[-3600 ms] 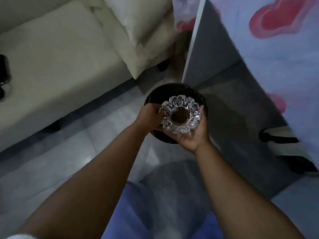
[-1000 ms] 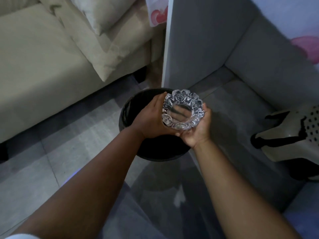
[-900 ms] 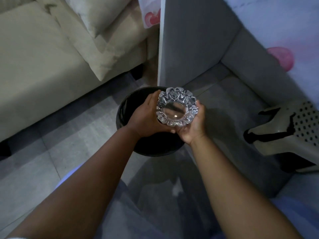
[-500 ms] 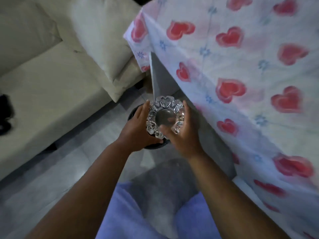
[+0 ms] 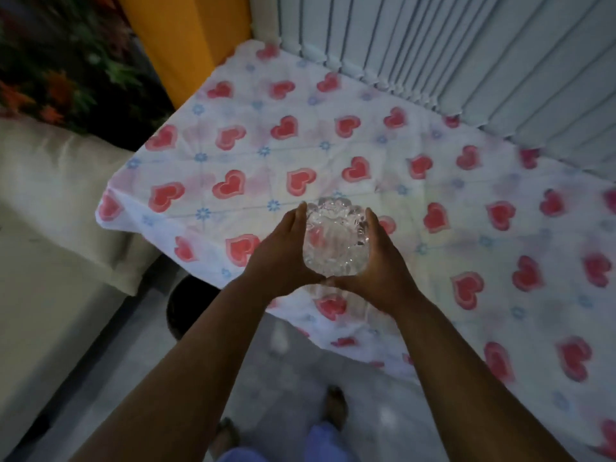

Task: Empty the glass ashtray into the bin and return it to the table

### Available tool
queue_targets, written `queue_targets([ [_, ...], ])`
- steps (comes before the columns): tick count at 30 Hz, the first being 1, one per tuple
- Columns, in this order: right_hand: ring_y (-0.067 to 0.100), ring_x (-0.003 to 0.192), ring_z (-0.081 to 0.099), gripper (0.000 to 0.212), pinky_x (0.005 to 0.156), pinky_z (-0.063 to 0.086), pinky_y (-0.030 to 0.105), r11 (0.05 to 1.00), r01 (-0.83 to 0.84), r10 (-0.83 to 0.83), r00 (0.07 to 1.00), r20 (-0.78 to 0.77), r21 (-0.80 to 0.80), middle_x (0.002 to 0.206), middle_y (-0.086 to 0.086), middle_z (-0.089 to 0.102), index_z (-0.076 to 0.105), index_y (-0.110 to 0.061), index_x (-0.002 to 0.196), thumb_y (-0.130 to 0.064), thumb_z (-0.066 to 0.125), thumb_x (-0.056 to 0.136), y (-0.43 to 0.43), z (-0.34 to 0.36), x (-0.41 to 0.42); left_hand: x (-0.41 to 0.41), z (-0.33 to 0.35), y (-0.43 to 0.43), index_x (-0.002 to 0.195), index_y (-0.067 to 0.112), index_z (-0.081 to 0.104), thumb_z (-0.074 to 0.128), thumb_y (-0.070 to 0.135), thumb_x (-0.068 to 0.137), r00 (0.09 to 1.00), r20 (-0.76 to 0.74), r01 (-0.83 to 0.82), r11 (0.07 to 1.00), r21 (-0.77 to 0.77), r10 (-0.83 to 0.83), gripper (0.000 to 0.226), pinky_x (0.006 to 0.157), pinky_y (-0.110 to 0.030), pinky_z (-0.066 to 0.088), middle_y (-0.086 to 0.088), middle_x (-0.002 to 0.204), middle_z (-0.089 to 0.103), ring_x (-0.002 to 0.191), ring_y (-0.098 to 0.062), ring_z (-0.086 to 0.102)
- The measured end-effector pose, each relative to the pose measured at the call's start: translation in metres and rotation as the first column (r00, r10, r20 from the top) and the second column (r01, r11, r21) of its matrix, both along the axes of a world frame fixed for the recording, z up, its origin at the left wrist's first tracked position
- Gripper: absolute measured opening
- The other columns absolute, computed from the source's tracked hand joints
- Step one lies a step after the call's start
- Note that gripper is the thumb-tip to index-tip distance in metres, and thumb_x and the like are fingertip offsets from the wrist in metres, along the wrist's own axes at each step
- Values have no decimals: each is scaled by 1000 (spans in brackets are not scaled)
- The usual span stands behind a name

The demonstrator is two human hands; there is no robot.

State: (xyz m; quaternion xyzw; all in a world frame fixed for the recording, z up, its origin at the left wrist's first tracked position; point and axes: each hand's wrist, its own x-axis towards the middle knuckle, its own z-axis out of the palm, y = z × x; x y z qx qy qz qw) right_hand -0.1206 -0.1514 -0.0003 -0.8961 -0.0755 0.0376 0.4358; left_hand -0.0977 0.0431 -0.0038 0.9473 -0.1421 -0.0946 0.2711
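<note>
The cut-glass ashtray [image 5: 335,240] is cupped between both palms, above the near edge of the table [image 5: 416,181], which is covered by a white cloth with red hearts. My left hand [image 5: 283,255] presses its left side and my right hand [image 5: 380,265] its right side, with the wrists meeting under it. The glass looks clear inside. Whether it touches the cloth I cannot tell. The black bin [image 5: 188,305] stands on the floor at the lower left, partly hidden by my left forearm and the table corner.
A cream sofa [image 5: 50,228] runs along the left, close to the table corner. White vertical blinds [image 5: 466,51] hang behind the table, and an orange panel [image 5: 186,38] stands at the back left. Grey floor tiles [image 5: 300,378] and my feet lie below.
I have risen from over the bin and the view has swung up onto the tabletop. Both hands have carried the ashtray from above the bin to over the table's near edge.
</note>
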Motion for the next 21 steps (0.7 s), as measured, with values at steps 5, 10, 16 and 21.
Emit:
queue_targets([
  [5,27,141,37,130,109,43,46,977,77,-95,992,-85,-198,152,14,37,20,-13,150,-63,87,52,-75,-23,16,32,-20,-76,151,10,-1,81,60,54,992,-74,110,992,57,-105,136,102,-49,46,-11,158,18,139,-32,32],
  [10,38,150,6,137,119,25,55,949,65,-109,986,-127,-307,161,24,13,5,-9,153,-63,85,55,-99,-46,17,36,-39,-101,152,11,1,82,54,57,980,-155,139,986,96,-123,132,116,-45,30,-9,162,8,148,-25,10],
  [16,42,149,-4,141,122,14,55,935,18,-63,991,-115,-353,162,26,6,0,1,153,-67,80,59,-102,-51,13,29,-38,-104,151,10,-8,80,55,62,983,-124,156,977,148,-138,132,121,-43,10,-14,163,-3,149,-29,-3],
  [21,42,149,-10,147,123,7,54,901,-26,-44,988,-151,-433,162,27,-8,-13,-1,152,-81,67,57,-102,-38,6,22,-21,-94,148,14,-20,80,59,56,967,-205,177,976,126,-149,143,122,-43,10,-11,161,-17,148,-25,-13],
])
